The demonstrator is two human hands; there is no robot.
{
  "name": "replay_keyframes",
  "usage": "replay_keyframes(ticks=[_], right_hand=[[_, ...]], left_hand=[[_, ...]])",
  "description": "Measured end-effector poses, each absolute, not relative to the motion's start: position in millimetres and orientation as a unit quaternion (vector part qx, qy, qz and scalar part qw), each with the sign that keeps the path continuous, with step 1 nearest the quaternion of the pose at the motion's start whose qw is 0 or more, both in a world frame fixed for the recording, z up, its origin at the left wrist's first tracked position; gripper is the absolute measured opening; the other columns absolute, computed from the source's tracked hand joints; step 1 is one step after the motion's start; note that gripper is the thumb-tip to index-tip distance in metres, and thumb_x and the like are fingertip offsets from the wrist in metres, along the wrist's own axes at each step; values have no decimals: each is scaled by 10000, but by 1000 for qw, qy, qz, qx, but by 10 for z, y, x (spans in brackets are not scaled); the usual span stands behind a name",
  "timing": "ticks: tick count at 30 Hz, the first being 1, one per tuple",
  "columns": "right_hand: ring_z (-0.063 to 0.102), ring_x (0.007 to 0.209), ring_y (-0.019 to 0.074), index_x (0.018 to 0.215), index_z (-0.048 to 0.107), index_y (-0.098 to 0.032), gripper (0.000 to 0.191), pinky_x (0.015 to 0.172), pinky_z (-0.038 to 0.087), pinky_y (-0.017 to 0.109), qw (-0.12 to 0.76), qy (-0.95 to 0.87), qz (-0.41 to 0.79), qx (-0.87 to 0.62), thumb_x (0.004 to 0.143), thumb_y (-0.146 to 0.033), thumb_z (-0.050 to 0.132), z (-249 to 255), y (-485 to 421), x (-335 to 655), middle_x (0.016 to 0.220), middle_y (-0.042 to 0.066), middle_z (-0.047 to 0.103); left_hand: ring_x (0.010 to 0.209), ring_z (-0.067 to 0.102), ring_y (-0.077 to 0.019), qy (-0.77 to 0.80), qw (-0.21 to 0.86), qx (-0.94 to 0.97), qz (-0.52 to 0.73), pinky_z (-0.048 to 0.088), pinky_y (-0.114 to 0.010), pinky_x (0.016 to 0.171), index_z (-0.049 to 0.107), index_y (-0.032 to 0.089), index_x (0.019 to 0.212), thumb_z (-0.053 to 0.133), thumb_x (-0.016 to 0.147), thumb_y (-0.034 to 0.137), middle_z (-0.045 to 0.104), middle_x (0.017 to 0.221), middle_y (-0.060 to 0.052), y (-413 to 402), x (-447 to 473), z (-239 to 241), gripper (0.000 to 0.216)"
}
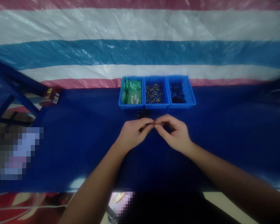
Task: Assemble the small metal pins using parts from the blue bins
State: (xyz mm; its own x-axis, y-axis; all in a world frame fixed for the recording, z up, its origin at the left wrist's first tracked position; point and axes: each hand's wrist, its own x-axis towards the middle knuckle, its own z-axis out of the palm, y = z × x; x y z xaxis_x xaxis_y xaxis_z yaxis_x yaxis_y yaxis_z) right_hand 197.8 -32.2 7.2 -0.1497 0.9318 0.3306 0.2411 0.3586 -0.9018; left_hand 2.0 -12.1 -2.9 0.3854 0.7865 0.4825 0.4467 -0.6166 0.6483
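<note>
My left hand (pixel 134 132) and my right hand (pixel 176 132) meet fingertip to fingertip above the blue table. Both are closed in a pinch around a tiny dark piece (pixel 154 123), mostly hidden by the fingers and too small to name. Just beyond my left fingers lies a small pile of thin dark and brass-coloured pieces (pixel 142 114). Behind it stand three blue bins side by side. The left bin (pixel 132 106) holds green packets and small white pieces. Slim dark and brass-coloured pins (pixel 154 93) fill the middle one. Small black parts (pixel 178 95) lie in the right bin.
A dark red box (pixel 50 96) sits at the table's far left corner, beside a blue metal frame (pixel 16 82). A striped plastic sheet (pixel 140 53) hangs behind the blue tabletop (pixel 88 115). Blurred-out patches cover the left side and bottom edge.
</note>
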Motion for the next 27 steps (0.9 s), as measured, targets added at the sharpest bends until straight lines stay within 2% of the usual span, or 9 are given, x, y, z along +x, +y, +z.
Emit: replay_keyframes(ticks=[3,8,13,18,22,25,27], right_hand=[[657,745,159,963,696,-208,63,677,550,322,477,-689,316,-444,902,-199,684,98,-314,1988,886,41,701],[655,750,168,887,709,-214,59,693,533,326,446,-735,263,-437,929,-217,667,154,-293,1999,837,33,734],[669,688,142,824,722,-201,184,639,506,278,402,-715,320,-474,962,-290,638,148,-297,1994,772,16,733],[629,589,120,724,704,-189,314,562,464,251,391,-660,401,-500,956,-390,638,152,-309,2006,668,10,708],[539,504,86,716,706,-178,353,491,402,228,422,-574,489,-504,933,-454,663,139,-261,1983,604,-1,654],[456,435,61,793,736,-170,359,416,320,214,464,-458,554,-518,902,-509,689,132,-178,1954,599,-10,632],[462,443,60,1028,753,-193,355,404,321,214,487,-406,592,-498,904,-518,683,131,-126,1951,730,8,695]], left_hand=[[731,716,-92,385,228,805,390,521,-185,696,719,220,1051,621,978,261,784,929,3,-128,5,-2,129],[634,670,-91,402,235,803,371,482,-197,617,703,201,970,564,1005,306,746,789,11,-137,-13,46,179],[529,576,-78,431,222,803,347,390,-206,531,653,176,842,508,1025,333,636,632,34,-122,-25,40,281],[553,582,-83,432,225,805,340,386,-211,551,649,178,815,502,1031,360,633,636,34,-120,-35,23,319],[549,580,-90,434,226,806,333,383,-224,545,639,174,793,474,1038,371,626,627,28,-131,-37,46,354],[544,574,-97,439,215,804,339,382,-233,540,631,172,774,465,1037,369,620,618,23,-131,-37,56,367],[545,573,-100,441,207,803,342,384,-237,543,631,172,770,462,1037,369,619,616,21,-127,-38,51,372]])
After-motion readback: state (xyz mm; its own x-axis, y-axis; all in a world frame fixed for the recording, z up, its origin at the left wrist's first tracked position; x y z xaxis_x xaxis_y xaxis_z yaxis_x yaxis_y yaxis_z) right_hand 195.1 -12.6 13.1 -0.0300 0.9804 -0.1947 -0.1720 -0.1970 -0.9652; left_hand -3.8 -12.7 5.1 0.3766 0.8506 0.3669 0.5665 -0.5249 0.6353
